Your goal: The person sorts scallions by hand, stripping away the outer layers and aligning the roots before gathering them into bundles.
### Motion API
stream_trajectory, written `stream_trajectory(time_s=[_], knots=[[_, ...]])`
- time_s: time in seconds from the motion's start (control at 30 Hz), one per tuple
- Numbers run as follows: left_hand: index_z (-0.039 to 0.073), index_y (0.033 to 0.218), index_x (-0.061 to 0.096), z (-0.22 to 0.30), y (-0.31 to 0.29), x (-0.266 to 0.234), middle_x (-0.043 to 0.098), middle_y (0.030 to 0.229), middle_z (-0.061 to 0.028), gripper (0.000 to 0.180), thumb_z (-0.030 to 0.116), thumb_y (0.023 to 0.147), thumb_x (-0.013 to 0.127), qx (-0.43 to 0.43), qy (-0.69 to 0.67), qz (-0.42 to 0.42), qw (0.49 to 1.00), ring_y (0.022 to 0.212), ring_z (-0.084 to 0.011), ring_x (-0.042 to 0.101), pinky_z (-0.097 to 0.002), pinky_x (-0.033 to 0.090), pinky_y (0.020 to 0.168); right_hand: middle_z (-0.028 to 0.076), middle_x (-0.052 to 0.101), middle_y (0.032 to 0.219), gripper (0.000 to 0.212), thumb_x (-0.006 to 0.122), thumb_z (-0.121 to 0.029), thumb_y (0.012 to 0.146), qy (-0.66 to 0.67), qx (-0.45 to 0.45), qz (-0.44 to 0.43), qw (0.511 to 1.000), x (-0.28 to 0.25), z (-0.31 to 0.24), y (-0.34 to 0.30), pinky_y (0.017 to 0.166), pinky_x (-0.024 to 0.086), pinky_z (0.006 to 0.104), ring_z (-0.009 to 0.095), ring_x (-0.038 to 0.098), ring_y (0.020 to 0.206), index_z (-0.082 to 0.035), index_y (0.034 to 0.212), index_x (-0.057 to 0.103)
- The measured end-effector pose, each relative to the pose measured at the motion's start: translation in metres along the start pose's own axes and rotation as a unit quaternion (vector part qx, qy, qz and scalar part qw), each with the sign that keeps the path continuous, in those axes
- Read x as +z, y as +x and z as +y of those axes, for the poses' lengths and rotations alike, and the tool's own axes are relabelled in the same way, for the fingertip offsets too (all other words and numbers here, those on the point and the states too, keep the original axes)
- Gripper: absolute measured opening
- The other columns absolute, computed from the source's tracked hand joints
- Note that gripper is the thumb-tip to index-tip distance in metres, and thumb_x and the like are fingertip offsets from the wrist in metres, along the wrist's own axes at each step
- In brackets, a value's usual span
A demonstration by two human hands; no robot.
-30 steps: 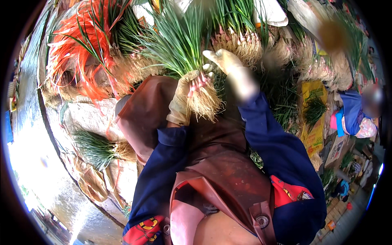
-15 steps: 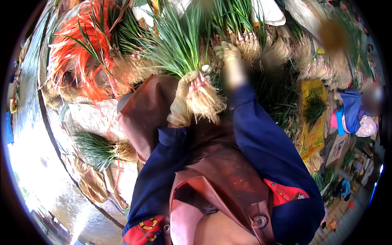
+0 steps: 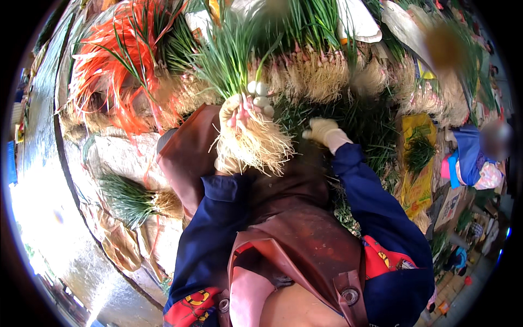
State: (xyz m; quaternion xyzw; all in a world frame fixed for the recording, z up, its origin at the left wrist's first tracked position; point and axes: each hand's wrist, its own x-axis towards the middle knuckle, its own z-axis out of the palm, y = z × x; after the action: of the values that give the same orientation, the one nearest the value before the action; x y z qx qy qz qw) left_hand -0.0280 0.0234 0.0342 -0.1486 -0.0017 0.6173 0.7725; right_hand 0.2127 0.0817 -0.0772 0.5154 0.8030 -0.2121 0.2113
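Observation:
My left hand (image 3: 245, 109), in a pale glove, grips a bunch of green onions (image 3: 239, 60) just above its tangled pale roots (image 3: 253, 144), holding it upright over my brown apron (image 3: 297, 234). My right hand (image 3: 325, 132), also gloved, is lowered among the loose green onions (image 3: 359, 117) lying in front of me; its fingers are curled and I cannot tell whether it holds any stalks. Both my arms are in dark blue sleeves.
A row of bundled green onions with roots (image 3: 316, 71) lies ahead. Orange strings (image 3: 114, 71) are piled at the left. Another bundle (image 3: 133, 199) lies on sacking at my left. A seated person in blue (image 3: 474, 158) is at the right, beside a yellow sack (image 3: 417, 174).
My right hand has come down from beside the held bunch to the loose onions on the right. The bunch in my left hand has stayed roughly in place.

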Motion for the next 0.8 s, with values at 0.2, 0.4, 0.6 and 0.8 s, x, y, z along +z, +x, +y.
stream_trajectory(time_s=[0.2, 0.4, 0.6, 0.8], knots=[[-0.002, 0.106, 0.056, -0.003, -0.002, 0.002, 0.061, 0.090, -0.0107, 0.029, 0.020, 0.087, 0.052, 0.033, 0.102, 0.007, 0.994, 0.081, -0.0185, 0.058, -0.0335, 0.050, 0.080, 0.005, 0.065, 0.100, 0.048, 0.052, -0.050, 0.087, 0.561, -0.233, 0.239, 0.758, -0.116, -0.078, 0.002, 0.080, 0.047, 0.0285, 0.021, 0.060, 0.087, -0.008, 0.108, 0.060], [-0.004, 0.108, 0.054, 0.007, -0.003, -0.003, 0.062, 0.092, -0.0155, 0.031, 0.015, 0.084, 0.054, 0.039, 0.103, 0.096, 0.989, 0.086, -0.0250, 0.060, -0.0383, 0.052, 0.079, 0.003, 0.066, 0.082, 0.027, 0.057, -0.033, 0.088, 0.359, -0.172, 0.119, 0.909, -0.090, -0.088, 0.012, 0.055, 0.048, 0.0249, 0.011, 0.060, 0.064, -0.009, 0.100, 0.061], [-0.003, 0.104, 0.054, 0.004, -0.014, 0.046, 0.060, 0.093, -0.0147, 0.032, 0.018, 0.080, 0.058, 0.091, 0.202, 0.050, 0.974, 0.081, -0.0238, 0.058, -0.0341, 0.051, 0.073, 0.002, 0.060, 0.074, 0.034, 0.050, -0.039, 0.091, 0.374, 0.001, 0.031, 0.927, -0.054, -0.018, 0.075, 0.049, 0.043, 0.0225, 0.009, 0.051, 0.056, -0.009, 0.107, 0.055], [-0.005, 0.108, 0.053, 0.014, -0.013, 0.082, 0.058, 0.085, -0.0132, 0.038, 0.017, 0.077, 0.057, 0.146, 0.279, -0.090, 0.945, 0.078, -0.0227, 0.052, -0.0310, 0.045, 0.067, 0.000, 0.053, 0.065, 0.047, 0.047, -0.054, 0.088, 0.225, 0.089, 0.102, 0.965, -0.131, -0.072, 0.100, 0.046, 0.043, 0.0296, 0.008, 0.046, 0.051, -0.008, 0.080, 0.053]])
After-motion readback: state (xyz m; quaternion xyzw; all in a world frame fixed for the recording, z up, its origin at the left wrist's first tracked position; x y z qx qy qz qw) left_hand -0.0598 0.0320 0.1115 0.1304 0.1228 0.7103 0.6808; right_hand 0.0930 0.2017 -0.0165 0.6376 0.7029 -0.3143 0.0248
